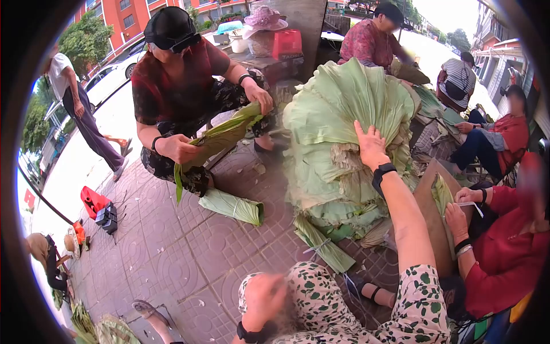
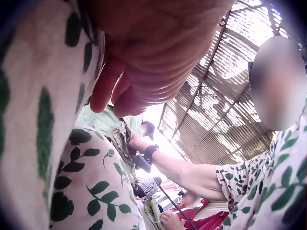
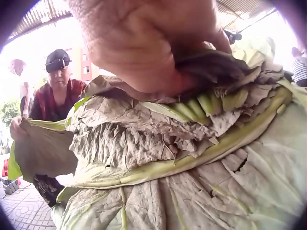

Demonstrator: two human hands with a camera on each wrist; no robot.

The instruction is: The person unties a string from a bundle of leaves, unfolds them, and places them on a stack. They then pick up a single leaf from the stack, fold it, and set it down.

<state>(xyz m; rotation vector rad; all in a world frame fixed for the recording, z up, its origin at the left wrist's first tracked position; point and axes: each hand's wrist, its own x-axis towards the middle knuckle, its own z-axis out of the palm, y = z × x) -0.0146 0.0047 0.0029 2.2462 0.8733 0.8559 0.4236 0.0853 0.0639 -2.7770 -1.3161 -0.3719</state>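
Note:
My right hand (image 1: 371, 146) lies on a tall stack of large pale green leaves (image 1: 344, 114), its fingers spread over the top leaf. From the right wrist view, the palm side of that hand (image 3: 144, 48) is close over brown, crumpled leaf edges (image 3: 134, 139), and dark leaf folds hide part of the fingers. Low in the head view, my left hand (image 1: 266, 298) is blurred above my leaf-print trousers (image 1: 321, 292). Its fingers (image 2: 108, 91) hang loosely bent in the left wrist view, holding nothing.
Opposite, a seated person (image 1: 183, 86) holds a folded leaf (image 1: 223, 135). Tied leaf rolls (image 1: 232, 206) lie on the paving (image 1: 154, 252) left of and below the stack. Another person in red (image 1: 498, 252) works on a leaf bundle (image 1: 442, 195) at the right.

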